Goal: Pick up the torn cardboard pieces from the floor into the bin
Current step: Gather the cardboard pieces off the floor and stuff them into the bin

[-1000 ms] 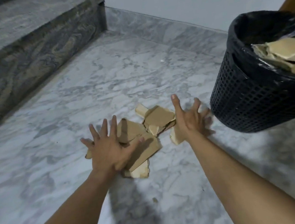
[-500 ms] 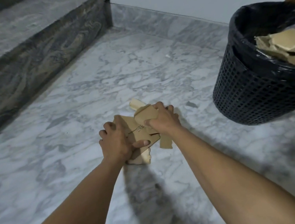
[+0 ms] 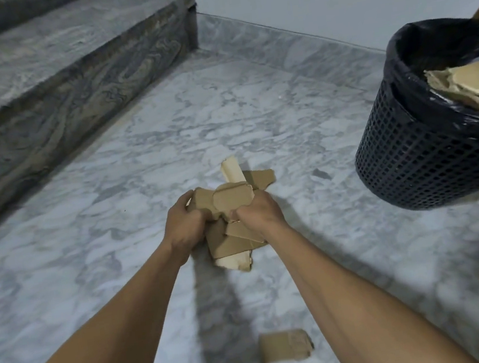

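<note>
Cardboard pieces (image 3: pixel 233 212) were tan-brown, some edges paler cream. Floor (image 3: pixel 91 260) was white-grey veined marble. Step (image 3: pixel 56 98) at 10 o'clock was darker grey with swirled brown veining. Bin (image 3: pixel 416 159) at 2 o'clock was black lattice mesh, glossy black liner (image 3: pixel 414 39).

A single wide-angle camera, worn on the person's head, looked forward and steeply down at a marble floor (image 3: pixel 120 256). Both forearms reached in from the bottom edge, close to the lens. A stair step (image 3: pixel 54 83) filled the upper left; a bin (image 3: pixel 428 158) stood at the right edge.
</note>
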